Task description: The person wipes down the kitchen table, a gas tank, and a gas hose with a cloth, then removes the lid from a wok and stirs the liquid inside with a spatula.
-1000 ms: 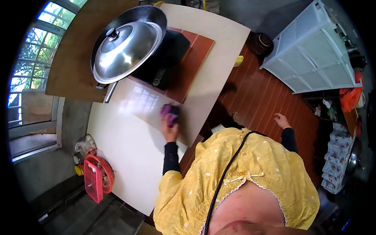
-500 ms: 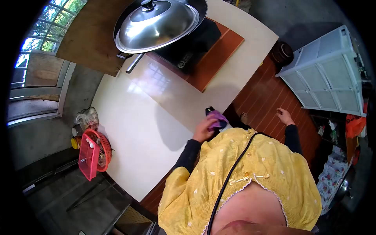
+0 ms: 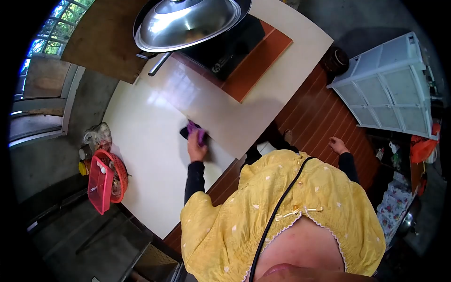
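A crumpled purple and black cloth (image 3: 201,135) is gripped in my left hand (image 3: 197,147), closed over it and pressing it on the white tabletop (image 3: 150,174). Part of the cloth is hidden under my fingers. My right hand (image 3: 337,145) hangs in the air above the red-brown floor, off the table's edge. Its fingers are loosely bent and apart, with nothing visible in them. Farther up the table, a wok (image 3: 137,35) with a domed steel lid (image 3: 188,23) sits on a black cooktop (image 3: 235,51).
A reddish board (image 3: 263,70) lies under the cooktop. At the table's left edge stand a red basket (image 3: 123,176) and a pink tray (image 3: 97,190), beside a plastic bag (image 3: 98,135). A white drawer cabinet (image 3: 385,89) and a dark pot (image 3: 335,61) are on the right.
My left hand has moved left across the tabletop, away from my body, taking the cloth along. My right hand has hardly shifted.
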Action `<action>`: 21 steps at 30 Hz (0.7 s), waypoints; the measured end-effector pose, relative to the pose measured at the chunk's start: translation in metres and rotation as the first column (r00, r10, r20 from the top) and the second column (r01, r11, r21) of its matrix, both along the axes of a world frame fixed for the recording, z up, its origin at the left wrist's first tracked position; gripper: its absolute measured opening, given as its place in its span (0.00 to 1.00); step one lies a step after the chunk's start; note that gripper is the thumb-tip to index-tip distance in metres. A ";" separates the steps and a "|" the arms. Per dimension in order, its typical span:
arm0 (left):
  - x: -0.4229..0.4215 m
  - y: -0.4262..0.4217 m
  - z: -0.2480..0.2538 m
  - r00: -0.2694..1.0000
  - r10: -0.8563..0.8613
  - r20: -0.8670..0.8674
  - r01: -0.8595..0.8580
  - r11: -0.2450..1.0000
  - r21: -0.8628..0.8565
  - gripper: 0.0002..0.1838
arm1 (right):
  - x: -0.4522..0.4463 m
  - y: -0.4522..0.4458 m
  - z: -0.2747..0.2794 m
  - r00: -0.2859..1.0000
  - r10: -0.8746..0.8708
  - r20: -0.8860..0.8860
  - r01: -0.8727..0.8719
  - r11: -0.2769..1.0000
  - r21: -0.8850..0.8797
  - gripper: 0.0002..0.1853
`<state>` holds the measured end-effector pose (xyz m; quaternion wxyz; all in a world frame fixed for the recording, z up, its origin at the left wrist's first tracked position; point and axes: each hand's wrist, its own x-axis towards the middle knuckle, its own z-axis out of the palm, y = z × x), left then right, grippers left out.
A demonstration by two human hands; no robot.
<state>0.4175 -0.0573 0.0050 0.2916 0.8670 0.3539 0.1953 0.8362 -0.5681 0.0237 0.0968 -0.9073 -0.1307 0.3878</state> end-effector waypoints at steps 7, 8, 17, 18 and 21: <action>-0.052 -0.114 0.041 0.858 -0.514 0.021 0.480 0.785 -0.392 0.35 | 0.001 -0.005 -0.021 0.990 -0.112 -0.081 0.114 0.993 0.013 0.22; -0.057 -0.117 0.047 0.852 -0.517 -0.084 0.338 0.665 -0.666 0.35 | 0.000 -0.004 -0.021 0.989 -0.108 -0.097 0.114 0.992 0.053 0.22; -0.045 0.001 0.118 0.957 0.268 0.109 -0.117 0.701 -0.703 0.35 | 0.011 0.005 -0.028 1.000 0.019 -0.022 -0.017 0.993 0.116 0.21; -0.029 0.007 0.109 0.921 0.360 0.153 -0.159 0.702 -0.695 0.35 | 0.015 -0.003 -0.041 0.997 0.065 0.028 -0.068 0.989 0.129 0.21; 0.049 -0.014 0.039 0.815 0.548 0.189 -0.410 0.776 -0.479 0.27 | 0.001 0.008 -0.021 0.995 0.087 0.046 -0.091 0.991 0.101 0.20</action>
